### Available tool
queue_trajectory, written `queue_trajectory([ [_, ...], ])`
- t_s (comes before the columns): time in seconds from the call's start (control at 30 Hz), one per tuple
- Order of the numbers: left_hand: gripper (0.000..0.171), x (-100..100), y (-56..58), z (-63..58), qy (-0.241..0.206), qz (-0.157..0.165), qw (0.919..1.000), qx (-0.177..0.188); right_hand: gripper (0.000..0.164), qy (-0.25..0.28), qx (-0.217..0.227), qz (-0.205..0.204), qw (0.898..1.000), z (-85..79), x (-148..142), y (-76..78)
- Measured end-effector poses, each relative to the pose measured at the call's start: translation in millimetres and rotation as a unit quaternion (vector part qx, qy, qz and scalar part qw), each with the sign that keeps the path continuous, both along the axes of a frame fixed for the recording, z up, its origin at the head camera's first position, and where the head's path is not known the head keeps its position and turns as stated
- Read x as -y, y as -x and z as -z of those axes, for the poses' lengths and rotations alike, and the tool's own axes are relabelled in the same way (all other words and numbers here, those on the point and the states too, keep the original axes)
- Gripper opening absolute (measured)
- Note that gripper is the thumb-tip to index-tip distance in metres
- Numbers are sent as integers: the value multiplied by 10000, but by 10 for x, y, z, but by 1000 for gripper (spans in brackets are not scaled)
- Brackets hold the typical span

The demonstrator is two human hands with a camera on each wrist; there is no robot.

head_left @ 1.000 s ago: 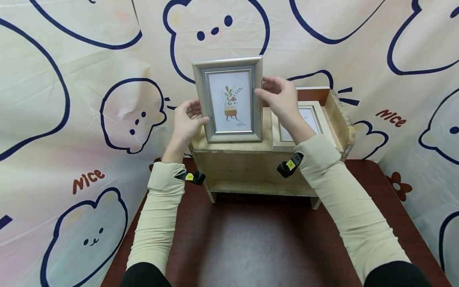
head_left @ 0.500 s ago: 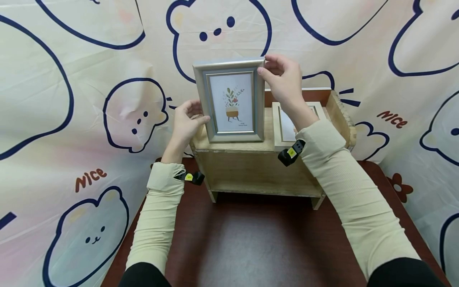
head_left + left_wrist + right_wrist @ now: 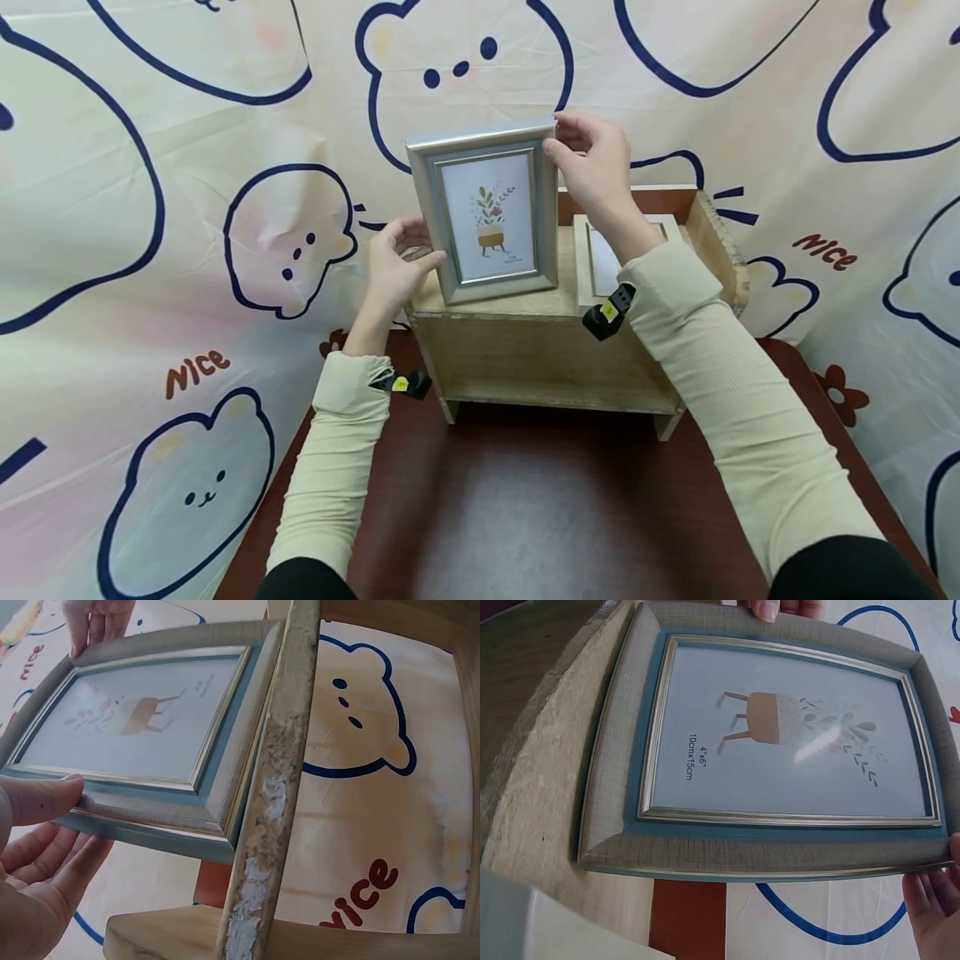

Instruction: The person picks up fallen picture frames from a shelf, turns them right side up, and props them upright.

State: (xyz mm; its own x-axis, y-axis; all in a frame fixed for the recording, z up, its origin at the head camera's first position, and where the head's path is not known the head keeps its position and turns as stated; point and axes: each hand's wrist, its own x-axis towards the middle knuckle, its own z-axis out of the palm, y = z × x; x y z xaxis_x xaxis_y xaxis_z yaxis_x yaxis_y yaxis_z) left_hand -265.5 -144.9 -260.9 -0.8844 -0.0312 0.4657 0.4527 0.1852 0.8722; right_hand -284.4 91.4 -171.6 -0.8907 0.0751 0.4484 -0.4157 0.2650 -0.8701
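Observation:
A silver-grey picture frame (image 3: 491, 221) with blue-grey trim and a potted-plant print stands nearly upright on the left part of a wooden shelf unit (image 3: 540, 354). My left hand (image 3: 399, 260) pinches its left side, the thumb on the front and the fingers behind, as the left wrist view shows. At the upper right corner, my right hand (image 3: 600, 162) grips the edge between thumb and fingers. In the right wrist view the frame's bottom lies along the shelf's rough front edge. Beside it, a cream picture frame (image 3: 585, 279) leans back on the shelf, partly hidden by my right forearm.
The shelf unit has a raised wooden side panel (image 3: 720, 242) at the right and a red-brown back strip (image 3: 570, 208). It stands on a dark brown table (image 3: 525, 500). A cartoon-print cloth (image 3: 187, 208) hangs close behind and on both sides.
My right hand has slid up the silver-grey frame's right edge to its top corner. The frame has turned slightly, and its bottom edge now slants. My left hand keeps its hold on the left side.

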Motion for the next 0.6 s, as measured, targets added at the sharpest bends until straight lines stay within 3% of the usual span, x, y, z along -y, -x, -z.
queue_trajectory([
  [0.6, 37, -184, -155, 85, 220, -335, 9945, -969, 37, 317, 157, -149, 9993, -15, 4, 148],
])
